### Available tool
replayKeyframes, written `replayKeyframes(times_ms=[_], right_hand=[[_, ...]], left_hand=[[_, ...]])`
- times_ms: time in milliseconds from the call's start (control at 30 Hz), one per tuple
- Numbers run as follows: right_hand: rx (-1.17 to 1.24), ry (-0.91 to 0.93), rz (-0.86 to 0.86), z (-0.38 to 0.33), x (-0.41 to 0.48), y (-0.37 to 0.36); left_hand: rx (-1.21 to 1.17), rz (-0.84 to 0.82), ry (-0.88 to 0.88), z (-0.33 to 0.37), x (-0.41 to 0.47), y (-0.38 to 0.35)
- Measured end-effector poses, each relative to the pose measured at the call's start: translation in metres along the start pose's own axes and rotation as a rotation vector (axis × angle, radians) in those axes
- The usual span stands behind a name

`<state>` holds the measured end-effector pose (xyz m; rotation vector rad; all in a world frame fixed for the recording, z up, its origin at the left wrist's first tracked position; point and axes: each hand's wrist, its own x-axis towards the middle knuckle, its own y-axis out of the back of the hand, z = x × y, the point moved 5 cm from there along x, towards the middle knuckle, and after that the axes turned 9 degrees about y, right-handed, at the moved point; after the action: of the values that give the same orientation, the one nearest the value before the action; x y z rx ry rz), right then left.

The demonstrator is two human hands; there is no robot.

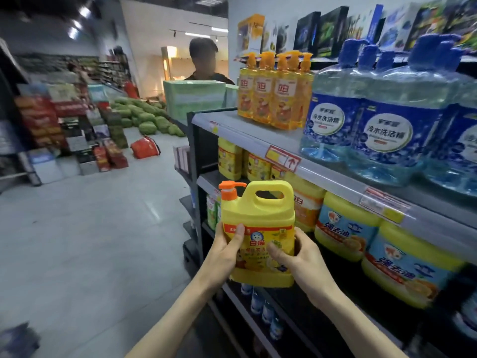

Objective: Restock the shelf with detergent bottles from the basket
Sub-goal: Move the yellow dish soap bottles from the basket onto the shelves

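held bottle: yellow detergent bottle (258, 213), orange pump cap, moulded handle on top, upright, held in the air in front of the shelf unit (258, 130), at the height of the second tier, touching no shelf
left hand: left hand (224, 251) grips the bottle's left side low down, thumb laid across the front label, fingers curl round behind and are hidden
right hand: right hand (302, 257) grips the right side at about the same height, thumb on the label, fingers wrapped behind, mostly hidden
grip: both hands closed firmly round the bottle, no other support
top tier: row of orange pump bottles (273, 99) at the left end, big blue water-clear jugs (374, 120) just beside them on the right
tier edge: red and white price tag (282, 157) on the front rail
second tier: yellow jugs with blue labels (346, 228) at right, smaller yellow bottles (229, 158) further back, text blurred
lower tier: small clear bottles (260, 303) below the held bottle
above: dark boxes (322, 29) along the highest shelf, blurred
background: a person (204, 60) stands behind green wrapped packs (193, 98) past the shelf end
floor: pale tiled floor (90, 228), pile of watermelons (147, 115), red bag (144, 147) near stacked boxes at left
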<state>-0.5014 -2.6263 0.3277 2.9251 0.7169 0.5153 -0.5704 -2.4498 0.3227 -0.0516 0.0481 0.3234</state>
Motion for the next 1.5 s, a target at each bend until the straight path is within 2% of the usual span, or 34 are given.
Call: replayKeyframes(times_ms=[267, 533, 700, 933, 1200, 1500], right_hand=[[-0.011, -0.011, 0.046, 0.034, 0.079, -0.035], [-0.093, -0.062, 0.197, 0.060, 0.163, -0.093], [-0.109, -0.080, 0.361, 0.082, 0.206, -0.120], [-0.201, -0.088, 0.594, 0.126, 0.238, -0.132], [-0.285, -0.107, 0.857, 0.146, 0.271, -0.132], [-0.345, -0.118, 0.866, 0.165, 0.299, -0.134]], left_hand=[[0.000, -0.031, 0.002, 0.000, 0.091, 0.042], [0.039, -0.230, 0.027, -0.006, 0.211, 0.112], [0.079, -0.350, -0.014, -0.002, 0.277, 0.139], [0.077, -0.475, -0.011, -0.010, 0.337, 0.144], [0.070, -0.493, -0.026, -0.011, 0.392, 0.134], [0.036, -0.500, 0.053, -0.021, 0.443, 0.126]])
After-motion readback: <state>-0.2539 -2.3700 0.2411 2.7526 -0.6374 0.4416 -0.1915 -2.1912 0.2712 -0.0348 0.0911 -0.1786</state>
